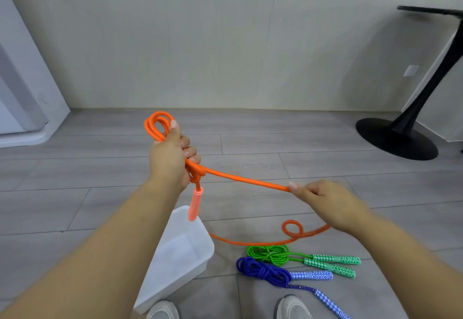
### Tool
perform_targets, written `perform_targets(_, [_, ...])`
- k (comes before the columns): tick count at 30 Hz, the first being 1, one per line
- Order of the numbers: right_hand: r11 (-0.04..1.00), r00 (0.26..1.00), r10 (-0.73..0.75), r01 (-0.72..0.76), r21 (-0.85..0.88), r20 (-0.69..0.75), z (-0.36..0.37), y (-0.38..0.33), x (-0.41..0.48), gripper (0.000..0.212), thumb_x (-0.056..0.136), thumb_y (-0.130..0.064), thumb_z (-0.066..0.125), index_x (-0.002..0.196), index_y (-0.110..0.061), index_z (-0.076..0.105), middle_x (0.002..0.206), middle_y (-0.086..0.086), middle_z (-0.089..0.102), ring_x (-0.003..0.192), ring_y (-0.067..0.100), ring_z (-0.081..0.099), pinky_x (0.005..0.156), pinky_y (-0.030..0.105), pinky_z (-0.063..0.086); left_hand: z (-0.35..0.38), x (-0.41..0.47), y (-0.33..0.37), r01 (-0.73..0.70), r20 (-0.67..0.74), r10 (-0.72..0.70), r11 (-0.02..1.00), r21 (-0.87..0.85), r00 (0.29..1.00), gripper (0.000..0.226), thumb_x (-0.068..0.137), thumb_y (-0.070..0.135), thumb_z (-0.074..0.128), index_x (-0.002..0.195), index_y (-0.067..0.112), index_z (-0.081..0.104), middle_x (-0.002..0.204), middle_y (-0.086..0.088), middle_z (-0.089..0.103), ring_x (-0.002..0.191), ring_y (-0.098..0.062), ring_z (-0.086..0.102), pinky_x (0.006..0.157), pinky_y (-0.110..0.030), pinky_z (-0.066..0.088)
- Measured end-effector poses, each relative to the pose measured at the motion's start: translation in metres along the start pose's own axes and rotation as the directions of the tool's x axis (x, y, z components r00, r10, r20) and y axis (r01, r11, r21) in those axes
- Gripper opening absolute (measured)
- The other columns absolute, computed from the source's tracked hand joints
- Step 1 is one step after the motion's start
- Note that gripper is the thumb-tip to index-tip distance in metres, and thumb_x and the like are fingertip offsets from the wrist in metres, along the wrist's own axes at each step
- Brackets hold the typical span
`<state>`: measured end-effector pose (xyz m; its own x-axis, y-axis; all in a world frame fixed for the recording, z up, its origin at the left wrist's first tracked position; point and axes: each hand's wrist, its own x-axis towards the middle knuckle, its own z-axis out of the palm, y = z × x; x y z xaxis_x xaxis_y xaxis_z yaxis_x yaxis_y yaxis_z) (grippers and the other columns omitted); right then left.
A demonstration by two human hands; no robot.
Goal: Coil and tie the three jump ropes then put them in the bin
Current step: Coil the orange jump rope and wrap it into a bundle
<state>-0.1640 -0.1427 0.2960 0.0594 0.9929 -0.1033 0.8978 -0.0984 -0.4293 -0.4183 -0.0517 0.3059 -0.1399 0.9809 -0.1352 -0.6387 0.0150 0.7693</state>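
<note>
My left hand grips a bundle of coils of the orange jump rope; loops stick out above the fist and an orange handle hangs below it. My right hand pinches the rope's free length, which runs taut between the hands. The rest of the orange rope trails on the floor in a small loop. A coiled, tied green rope and a coiled blue rope lie on the floor at lower right. The white translucent bin stands below my left forearm.
A black pedestal table base stands at the right by the wall. A white appliance or cabinet is at the left. My two shoes show at the bottom edge. Grey plank flooring runs to the wall.
</note>
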Motion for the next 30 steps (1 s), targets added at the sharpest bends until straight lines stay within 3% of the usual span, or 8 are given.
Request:
perform_targets(3, [0.999, 0.999, 0.042, -0.042, -0.017, -0.034, -0.002, 0.002, -0.002, 0.062, 0.074, -0.075, 0.032, 0.055, -0.016, 0.035, 0.051, -0.001, 0.036, 0.051, 0.016, 0.038, 0.053, 0.032, 0.030, -0.008, 0.004, 0.003, -0.027, -0.014, 0.028, 0.998, 0.061, 1.000, 0.040, 0.097, 0.036, 0.048, 0.064, 0.022, 0.031, 0.044, 0.010, 0.028, 0.033, -0.005, 0.022, 0.037, -0.012, 0.021])
perform_targets(7, [0.999, 0.995, -0.035, 0.038, 0.030, -0.091, 0.004, -0.009, -0.003, 0.048, 0.088, -0.054, 0.047, 0.061, -0.015, 0.048, 0.053, -0.003, 0.041, 0.052, 0.013, 0.040, 0.053, 0.030, 0.032, -0.005, -0.002, 0.000, -0.084, -0.001, 0.086, 0.970, 0.230, 0.996, 0.039, 0.094, 0.041, 0.051, 0.066, 0.023, 0.031, 0.045, 0.009, 0.027, 0.036, -0.007, 0.022, 0.038, -0.015, 0.021])
perform_targets(11, [0.971, 0.992, -0.129, 0.123, 0.206, 0.011, 0.007, -0.029, -0.005, 0.022, 0.093, -0.034, 0.052, 0.077, -0.023, 0.064, 0.064, -0.007, 0.058, 0.058, 0.003, 0.051, 0.055, 0.016, 0.039, 0.002, -0.006, -0.009, -0.153, 0.086, 0.133, 0.939, 0.307, 0.987, 0.036, 0.095, 0.032, 0.052, 0.067, 0.022, 0.030, 0.043, 0.009, 0.026, 0.035, -0.008, 0.025, 0.038, -0.018, 0.026])
perform_targets(15, [0.879, 0.976, -0.217, 0.193, 0.437, 0.006, 0.005, -0.049, -0.007, 0.018, 0.092, -0.023, 0.054, 0.088, -0.013, 0.068, 0.063, -0.011, 0.053, 0.053, -0.006, 0.048, 0.055, 0.010, 0.036, 0.007, -0.014, -0.015, -0.273, 0.192, 0.201, 0.816, 0.509, 0.961, 0.025, 0.092, 0.027, 0.058, 0.083, 0.011, 0.040, 0.040, 0.006, 0.043, 0.035, -0.014, 0.050, 0.037, -0.024, 0.043])
perform_targets(18, [0.748, 0.952, -0.306, 0.235, 0.621, 0.008, -0.002, -0.062, -0.008, 0.012, 0.088, -0.018, 0.062, 0.079, -0.015, 0.068, 0.055, -0.013, 0.044, 0.050, 0.000, 0.038, 0.052, 0.013, 0.032, 0.012, -0.022, -0.019, -0.326, 0.259, 0.209, 0.737, 0.592, 0.943, 0.028, 0.090, 0.029, 0.061, 0.075, 0.017, 0.040, 0.047, -0.004, 0.039, 0.036, -0.019, 0.042, 0.039, -0.026, 0.037])
perform_targets(20, [0.683, 0.930, -0.366, 0.251, 0.686, 0.024, -0.005, -0.069, -0.008, 0.012, 0.084, -0.025, 0.063, 0.075, -0.022, 0.070, 0.052, -0.011, 0.041, 0.050, 0.005, 0.033, 0.049, 0.017, 0.029, 0.014, -0.026, -0.023, -0.366, 0.315, 0.215, 0.732, 0.574, 0.924, 0.030, 0.090, 0.036, 0.058, 0.069, 0.025, 0.040, 0.050, 0.001, 0.033, 0.041, -0.019, 0.034, 0.042, -0.030, 0.033])
perform_targets(25, [0.494, 0.925, -0.376, 0.257, 0.831, -0.062, -0.010, -0.077, -0.002, 0.021, 0.081, -0.025, 0.054, 0.080, -0.013, 0.070, 0.053, -0.003, 0.028, 0.048, 0.008, 0.023, 0.046, 0.021, 0.020, 0.019, -0.039, -0.026, -0.348, 0.378, 0.123, 0.710, 0.612, 0.917, 0.046, 0.085, 0.065, 0.043, 0.059, 0.027, 0.038, 0.050, 0.004, 0.030, 0.044, -0.015, 0.027, 0.044, -0.030, 0.026])
perform_targets(30, [0.485, 0.953, -0.274, 0.251, 0.837, -0.127, -0.011, -0.081, 0.005, 0.021, 0.092, -0.020, 0.054, 0.080, -0.011, 0.068, 0.055, -0.003, 0.031, 0.046, 0.006, 0.026, 0.044, 0.017, 0.025, 0.023, -0.055, -0.025, -0.222, 0.421, -0.091, 0.739, 0.636, 0.903, 0.059, 0.067, 0.077, 0.025, 0.060, 0.027, 0.056, 0.064, -0.011, 0.035, 0.045, -0.013, 0.027, 0.043, -0.025, 0.023])
